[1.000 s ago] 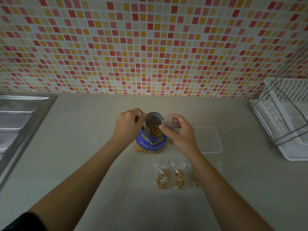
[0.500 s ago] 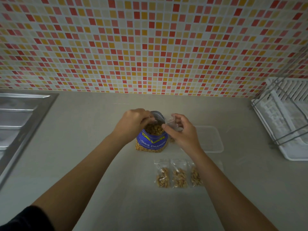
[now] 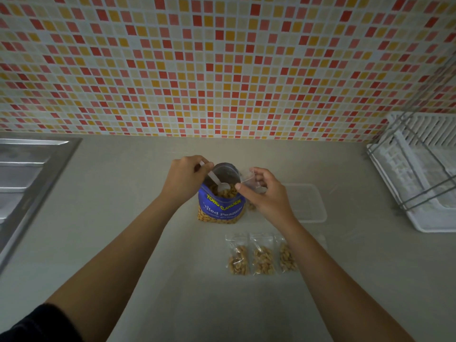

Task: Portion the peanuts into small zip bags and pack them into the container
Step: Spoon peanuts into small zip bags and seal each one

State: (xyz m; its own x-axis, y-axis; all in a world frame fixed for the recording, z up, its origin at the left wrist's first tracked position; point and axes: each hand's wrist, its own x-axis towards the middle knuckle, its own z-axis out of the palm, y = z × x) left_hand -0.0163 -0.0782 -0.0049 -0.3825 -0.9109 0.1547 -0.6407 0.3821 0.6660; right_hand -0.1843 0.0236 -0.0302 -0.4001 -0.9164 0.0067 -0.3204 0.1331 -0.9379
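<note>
Head view: your only camera, looking down on the bench (image 3: 123, 243).
Left hand (image 3: 183, 177): closed around a white spoon (image 3: 217, 181), its bowl dipped into the peanuts inside the open blue bag (image 3: 220, 206).
Right hand (image 3: 265, 193): fingers pinched on a small clear zip bag (image 3: 249, 180), held at the blue bag's rim; you cannot tell how full it is.
Done: three filled zip bags (image 3: 262, 255) lie in a row on the bench, near you.
Left: the clear container (image 3: 308, 203) just right of your right hand looks empty, so by my reading nothing is packed yet, and the blue bag holds plenty more.
Count: one blue bag, one spoon, one container, four zip bags in all.
Stage: judged early, mid-portioning.
</note>
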